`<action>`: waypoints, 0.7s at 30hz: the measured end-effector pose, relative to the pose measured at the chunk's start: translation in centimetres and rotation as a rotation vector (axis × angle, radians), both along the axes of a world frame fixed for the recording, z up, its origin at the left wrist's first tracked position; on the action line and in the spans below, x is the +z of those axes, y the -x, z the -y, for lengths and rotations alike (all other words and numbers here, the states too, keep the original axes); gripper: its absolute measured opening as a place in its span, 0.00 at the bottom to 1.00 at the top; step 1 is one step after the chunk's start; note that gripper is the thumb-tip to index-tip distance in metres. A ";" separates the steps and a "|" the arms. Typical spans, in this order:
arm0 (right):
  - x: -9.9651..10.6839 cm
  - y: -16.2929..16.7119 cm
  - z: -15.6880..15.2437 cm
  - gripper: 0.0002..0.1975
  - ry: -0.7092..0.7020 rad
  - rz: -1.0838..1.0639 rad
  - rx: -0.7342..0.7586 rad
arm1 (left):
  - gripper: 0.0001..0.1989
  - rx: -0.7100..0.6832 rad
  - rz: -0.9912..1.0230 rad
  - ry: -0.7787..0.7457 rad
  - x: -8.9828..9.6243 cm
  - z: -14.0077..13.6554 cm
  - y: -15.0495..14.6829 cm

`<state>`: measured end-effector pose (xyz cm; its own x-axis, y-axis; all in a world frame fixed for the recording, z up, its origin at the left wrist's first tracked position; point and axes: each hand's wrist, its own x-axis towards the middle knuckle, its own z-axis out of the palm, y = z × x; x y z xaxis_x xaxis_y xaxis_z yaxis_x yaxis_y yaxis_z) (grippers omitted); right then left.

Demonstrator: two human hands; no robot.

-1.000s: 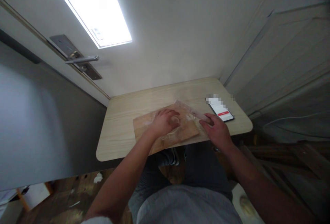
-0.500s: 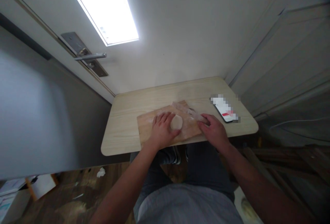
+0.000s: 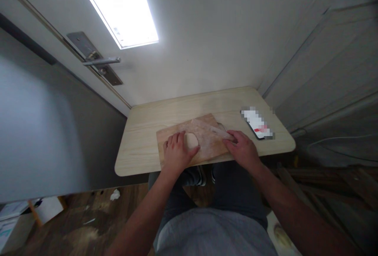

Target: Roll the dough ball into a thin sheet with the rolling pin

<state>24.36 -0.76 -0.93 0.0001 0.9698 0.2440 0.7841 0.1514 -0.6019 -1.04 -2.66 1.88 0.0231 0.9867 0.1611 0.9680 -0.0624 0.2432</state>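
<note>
A flat, roundish piece of pale dough [image 3: 191, 141] lies on a floured wooden cutting board [image 3: 208, 150]. My left hand [image 3: 176, 150] is around its left side, fingers at the far left edge and thumb at the near right edge. In my right hand [image 3: 242, 149] is the near right end of a flour-dusted rolling pin [image 3: 217, 131]. The pin slants across the board toward its far edge, to the right of the dough and apart from it. My right fingers wrap its end, so that part is hidden.
The board rests on a small light wooden table [image 3: 141, 142] with rounded corners. A phone [image 3: 256, 124] with a lit, partly blurred screen lies at the right. Behind the table stands a white door with a metal handle [image 3: 102, 61]. My legs are under the table's front edge.
My left hand and the dough have moved left across the board. The rolling pin has shifted slightly left and nearer, away from the dough. My right hand keeps its grip.
</note>
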 end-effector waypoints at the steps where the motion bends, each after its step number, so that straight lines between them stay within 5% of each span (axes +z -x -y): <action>1: 0.1 0.2 -0.1 0.16 0.001 0.023 0.014 | 0.36 0.018 -0.005 -0.012 -0.2 0.3 0.0; 9: 1.9 1.6 -0.2 0.15 0.064 0.173 0.150 | 0.36 -0.017 0.079 -0.115 -1.9 0.8 1.4; 15: 1.9 2.4 0.2 0.14 0.081 0.262 0.209 | 0.25 -0.002 0.294 -0.198 0.0 -0.3 3.5; 21: 1.8 4.7 1.0 0.13 0.049 0.313 0.231 | 0.21 -0.017 0.189 -0.139 -0.2 -2.8 2.1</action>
<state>19.64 -1.75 0.90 -0.2866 0.9460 0.1514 0.8794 0.3225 -0.3502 -3.16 0.09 1.67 -0.0043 0.9545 0.2981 0.9047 -0.1233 0.4079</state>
